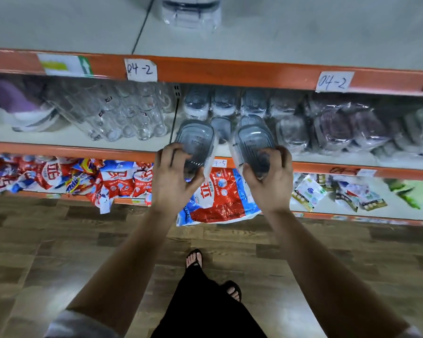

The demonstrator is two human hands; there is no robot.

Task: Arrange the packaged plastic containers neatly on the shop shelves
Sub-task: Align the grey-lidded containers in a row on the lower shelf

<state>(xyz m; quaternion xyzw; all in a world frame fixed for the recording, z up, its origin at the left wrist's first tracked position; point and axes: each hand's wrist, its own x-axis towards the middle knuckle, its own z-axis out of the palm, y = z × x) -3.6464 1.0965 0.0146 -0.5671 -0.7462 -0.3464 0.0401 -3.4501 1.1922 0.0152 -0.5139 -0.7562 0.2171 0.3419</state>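
Observation:
My left hand [172, 176] grips a packaged clear container with a grey lid [195, 140] by its near end. My right hand [270, 176] grips a second, like container [253, 140]. Both are held at the front edge of the middle shelf [132, 140], tilted slightly apart, with a smaller container [220, 129] showing between them. A row of similar wrapped grey-lidded containers [224, 101] stands further back on that shelf. More wrapped containers [332, 128], some purplish, lie to the right.
Clear glass cups [122, 113] fill the shelf's left bay. The top shelf [303, 32] holds one wrapped container [191, 13]. Orange rails carry paper labels [140, 70]. The bottom shelf holds red and blue bags [215, 198]. My sandalled feet [193, 259] stand on wood-pattern floor.

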